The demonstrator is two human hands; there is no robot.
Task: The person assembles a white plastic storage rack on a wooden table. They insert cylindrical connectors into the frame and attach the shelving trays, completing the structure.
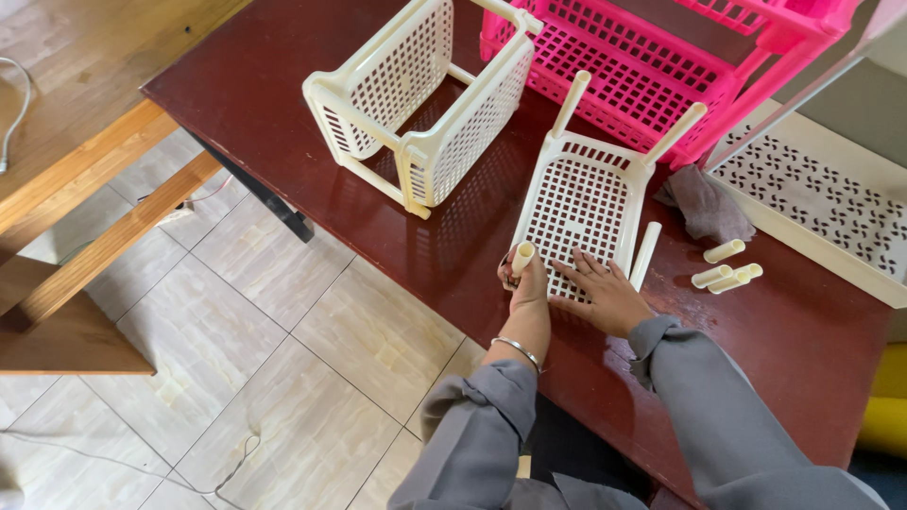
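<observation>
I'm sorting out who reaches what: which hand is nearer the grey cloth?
Right. The right hand lies flat on the cream tray, just down-left of the grey cloth. The left hand, gripping a cream tube at the tray's near-left corner, is farther away.

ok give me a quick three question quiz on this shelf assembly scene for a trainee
1. True or false: the left hand grips a cream tube.
2. What does the right hand press flat on? A) pink rack B) cream perforated shelf C) grey cloth
3. How many loose short tubes lie on the table right of the shelf?

Key: 1 true; 2 B; 3 three, as far as shows.
</observation>
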